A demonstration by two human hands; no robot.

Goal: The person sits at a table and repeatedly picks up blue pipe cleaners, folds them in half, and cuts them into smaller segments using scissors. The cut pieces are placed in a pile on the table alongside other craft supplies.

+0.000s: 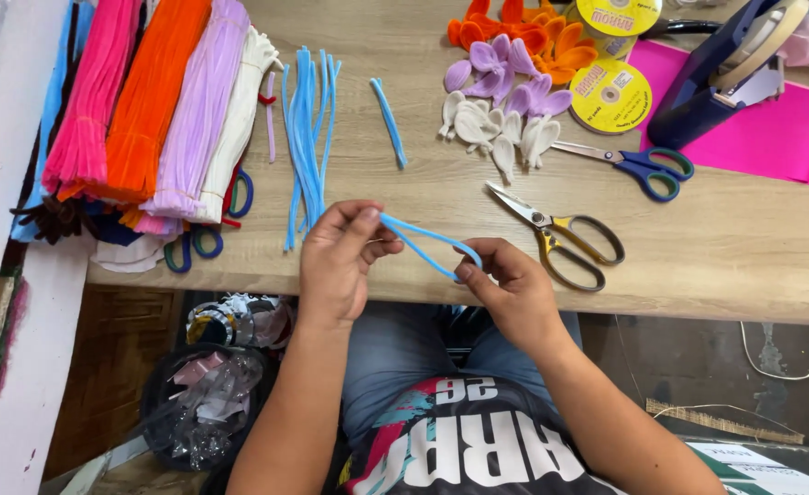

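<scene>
Fingers (365, 223) of the left hand (336, 261) are pinched shut on the two free ends of a light blue pipe cleaner (423, 240), while the right hand (505, 284) pinches its folded bend between thumb and forefinger, so the doubled stem stretches between both hands just above the near edge of the wooden surface (734, 247). Just beyond the left hand lies a loose spread of blue pipe cleaners (306, 137), with a single folded blue piece (389, 121) beside them. Bundles of pink, orange, lilac and white pipe cleaners (162, 101) are stacked at the far left. Yellow-handled shears (560, 236) lie near the right hand, blue-handled scissors (638, 165) further back, close to white, lilac and orange pipe-cleaner petals (501, 92).
</scene>
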